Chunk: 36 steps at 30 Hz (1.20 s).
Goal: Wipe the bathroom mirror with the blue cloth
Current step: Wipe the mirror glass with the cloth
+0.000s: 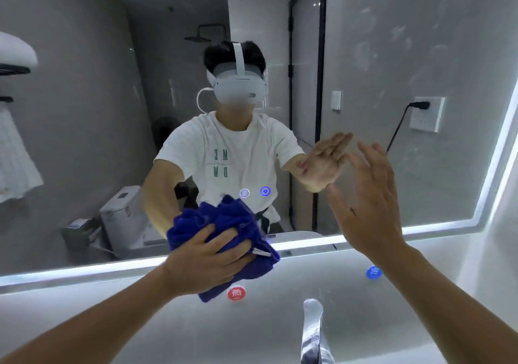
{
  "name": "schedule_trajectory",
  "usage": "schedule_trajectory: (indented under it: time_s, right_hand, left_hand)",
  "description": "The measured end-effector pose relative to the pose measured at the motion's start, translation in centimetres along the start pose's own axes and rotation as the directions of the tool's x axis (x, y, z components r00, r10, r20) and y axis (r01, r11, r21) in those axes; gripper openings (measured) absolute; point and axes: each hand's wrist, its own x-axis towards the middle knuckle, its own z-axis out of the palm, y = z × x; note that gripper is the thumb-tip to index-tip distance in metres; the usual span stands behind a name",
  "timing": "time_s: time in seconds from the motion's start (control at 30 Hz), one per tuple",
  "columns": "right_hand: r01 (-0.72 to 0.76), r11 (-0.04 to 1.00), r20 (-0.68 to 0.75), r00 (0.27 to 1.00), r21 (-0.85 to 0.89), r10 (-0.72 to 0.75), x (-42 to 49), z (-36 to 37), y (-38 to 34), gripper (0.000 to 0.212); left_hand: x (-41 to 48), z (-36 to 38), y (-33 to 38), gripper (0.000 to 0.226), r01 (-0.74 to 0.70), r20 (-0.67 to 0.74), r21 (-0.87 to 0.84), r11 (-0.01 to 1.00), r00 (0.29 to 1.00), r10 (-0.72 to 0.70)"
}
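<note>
the left hand (208,260) grips the bunched blue cloth (224,226) against the mirror (84,111) at its lower edge; the right hand (367,209) is spread flat, fingers straight, holding nothing.

Grey walls (476,265) close in all round. A lit strip (84,268) glows white along the wall above the sink (168,321). A chrome tap (312,333) stands at the sink's back edge, between a red sticker (236,293) and a blue sticker (373,272). A plugged-in wall socket (426,114) sits at the right.
</note>
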Motion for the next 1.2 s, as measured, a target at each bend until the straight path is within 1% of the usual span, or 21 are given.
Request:
schedule_trajectory:
  time_s: [0.07,0.13,0.2,0.27,0.4,0.57,0.67,0.77,0.87,0.97,1.1,1.2]
  right_hand:
    - [0.018,1.000,0.001,1.000,0.020,-0.018,-0.5,0.6,-1.0,0.054]
    - [0.026,0.999,0.010,1.000,0.028,-0.026,-0.9,1.0,-1.6,0.054]
    - [0.032,0.999,0.027,0.999,0.037,-0.033,-0.9,1.1,-1.8,0.054]
    - [0.050,0.998,0.040,0.998,0.038,-0.051,-0.8,0.9,-1.4,0.054]
    - [0.051,0.998,0.041,0.998,0.038,-0.052,-0.7,0.0,0.1,0.053]
    - [0.033,0.999,0.009,0.999,-0.018,-0.032,-0.3,-2.9,4.0,0.055]
    - [0.013,0.998,0.010,1.000,-0.060,-0.013,-0.1,-4.4,6.4,0.056]
    - [-0.014,0.998,0.008,1.000,-0.060,0.015,0.1,-4.8,7.4,0.055]
    - [-0.030,0.998,0.025,0.999,-0.047,0.031,-0.4,-4.2,6.7,0.054]
    - [-0.007,1.000,0.023,1.000,-0.024,0.008,-0.5,-3.3,5.1,0.052]
    - [0.033,0.999,0.002,0.999,0.012,-0.033,0.2,-1.7,2.0,0.054]
    - [0.040,0.999,0.032,0.999,0.022,-0.041,0.6,-0.5,-0.3,0.058]
  left_hand:
    - [-3.0,-0.1,-1.1,0.053,0.013,0.022,0.029,1.000,1.000,-0.014]
    - [-4.3,-0.2,-1.7,0.059,0.006,0.059,0.032,0.999,0.998,-0.008]
    - [-4.2,-0.2,-1.6,0.065,0.006,0.081,0.033,0.999,0.997,-0.009]
    - [-3.1,-0.2,-1.4,0.065,0.000,0.082,0.043,0.999,0.997,-0.004]
    - [3.2,-0.5,-0.1,0.057,-0.025,0.041,0.041,0.999,0.999,0.024]
    - [14.6,0.2,3.7,0.031,-0.110,-0.030,0.026,0.994,0.993,0.110]
    - [20.0,0.1,5.4,0.029,-0.118,-0.014,0.038,0.992,0.993,0.119]
    - [22.0,-0.4,5.7,0.027,-0.114,0.003,0.042,0.993,0.993,0.114]
    - [21.3,-0.9,5.3,0.027,-0.105,-0.012,0.025,0.994,0.994,0.105]
    - [18.3,-0.9,4.4,0.026,-0.053,-0.044,-0.008,0.999,0.998,0.052]
    - [10.1,-0.9,2.5,0.045,-0.060,0.034,-0.037,0.998,0.998,0.061]
    - [4.9,-1.2,1.0,0.058,-0.071,0.057,-0.055,0.996,0.996,0.075]
